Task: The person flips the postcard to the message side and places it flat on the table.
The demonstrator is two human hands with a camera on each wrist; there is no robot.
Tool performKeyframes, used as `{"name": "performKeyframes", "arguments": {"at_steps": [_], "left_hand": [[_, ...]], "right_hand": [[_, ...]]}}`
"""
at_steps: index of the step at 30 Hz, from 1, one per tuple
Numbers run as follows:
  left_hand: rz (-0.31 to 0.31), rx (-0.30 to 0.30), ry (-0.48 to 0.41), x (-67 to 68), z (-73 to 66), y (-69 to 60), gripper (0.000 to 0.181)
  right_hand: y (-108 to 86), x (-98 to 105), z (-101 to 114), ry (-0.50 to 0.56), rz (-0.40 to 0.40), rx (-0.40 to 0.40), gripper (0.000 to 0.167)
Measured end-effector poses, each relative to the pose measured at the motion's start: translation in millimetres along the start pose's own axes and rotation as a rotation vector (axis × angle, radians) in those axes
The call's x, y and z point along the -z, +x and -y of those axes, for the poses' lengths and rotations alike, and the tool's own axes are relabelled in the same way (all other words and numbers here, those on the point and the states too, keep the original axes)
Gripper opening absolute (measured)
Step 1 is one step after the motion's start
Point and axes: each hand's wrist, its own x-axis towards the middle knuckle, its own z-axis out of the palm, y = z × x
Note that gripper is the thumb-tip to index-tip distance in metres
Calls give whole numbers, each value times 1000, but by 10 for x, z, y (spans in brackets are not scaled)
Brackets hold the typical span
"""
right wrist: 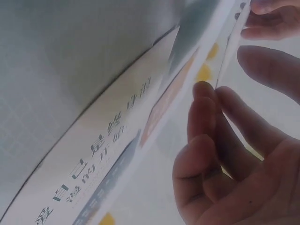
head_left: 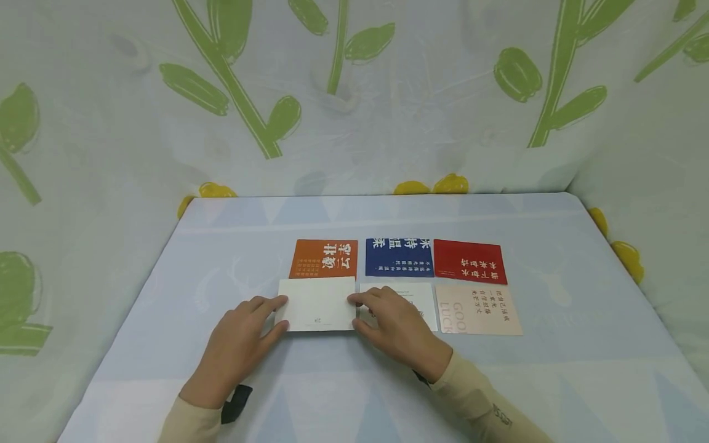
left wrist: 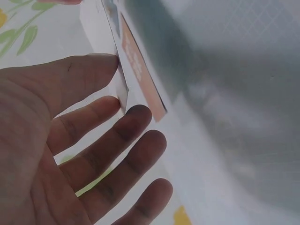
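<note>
A blank-looking white card (head_left: 317, 301) with a tiny mark near its lower edge is held between both hands, slightly above the table. My left hand (head_left: 235, 341) pinches its left edge; in the left wrist view the thumb (left wrist: 89, 75) meets the edge and the other fingers spread loosely. At the opposite edge my right hand (head_left: 401, 326) pinches with thumb and forefinger, its other fingers curled. Behind the held card lies an orange card (head_left: 310, 255), its lower part covered. Under the right hand a white printed card (head_left: 423, 301) is partly hidden.
To the right of the orange card lie a blue card (head_left: 399, 258) and a red card (head_left: 471, 261). Below the red one is a pale pink card (head_left: 482, 311). The pale blue patterned table (head_left: 554, 369) is backed by a leaf-print curtain (head_left: 410, 135).
</note>
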Motion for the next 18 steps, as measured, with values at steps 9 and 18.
{"name": "performKeyframes", "arguments": {"at_steps": [9,18], "left_hand": [[-7,-49,66,-39,-3,94,49],[-10,-63,67,-92,23,102,48]], "right_hand": [[38,-42,17,-98,87,6,38],[47,-76,22,-101,120,10,34]]}}
